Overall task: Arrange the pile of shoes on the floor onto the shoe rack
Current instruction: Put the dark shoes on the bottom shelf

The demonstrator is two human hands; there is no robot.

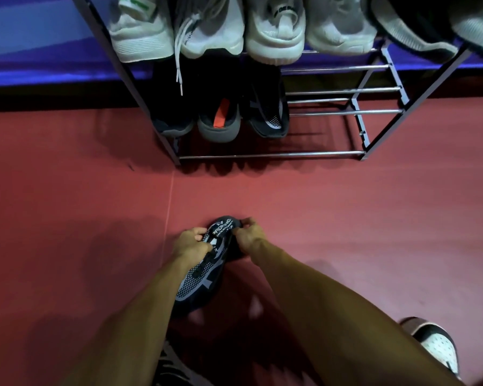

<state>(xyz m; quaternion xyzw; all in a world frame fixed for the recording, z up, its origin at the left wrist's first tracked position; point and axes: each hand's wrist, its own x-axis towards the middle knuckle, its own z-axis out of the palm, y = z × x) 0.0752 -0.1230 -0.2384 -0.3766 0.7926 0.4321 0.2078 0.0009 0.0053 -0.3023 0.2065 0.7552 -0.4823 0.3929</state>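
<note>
Held shoe: one black sneaker (200,277) with grey mesh panels and black laces, lower centre of the frame, over the red floor. Its opening points toward the rack and its toe toward the viewer. I cannot tell whether it touches the floor.
Left hand: the left hand (191,242) has its fingers curled round the left edge of the sneaker's opening, by the laces.
Right hand: the right hand (246,234) pinches a printed flap (222,228) with white lettering at the opening. Tongue or insole, I cannot tell.
Rack: one shoe rack (271,155), upper centre, with a dark angular frame and thin shiny round metal rods.
Upper shelf: four pale sneakers (275,37) side by side, with thick ribbed rubbery soles. One white lace (179,76) hangs down from the second. To the upper right are two grey-soled shoes (418,37), cut off by the frame.
Lower shelf: three dark shoes (219,121) at the left end. The middle one has a grey toe cap and an orange lining, and the right one has grey mesh like the held sneaker.
Floor: a smooth red floor (346,218) with one thin seam line.
Lower right corner: one white perforated shoe (435,349) with a dark rim.
Upper left: a glossy blue-violet band (39,71) behind the rack.
</note>
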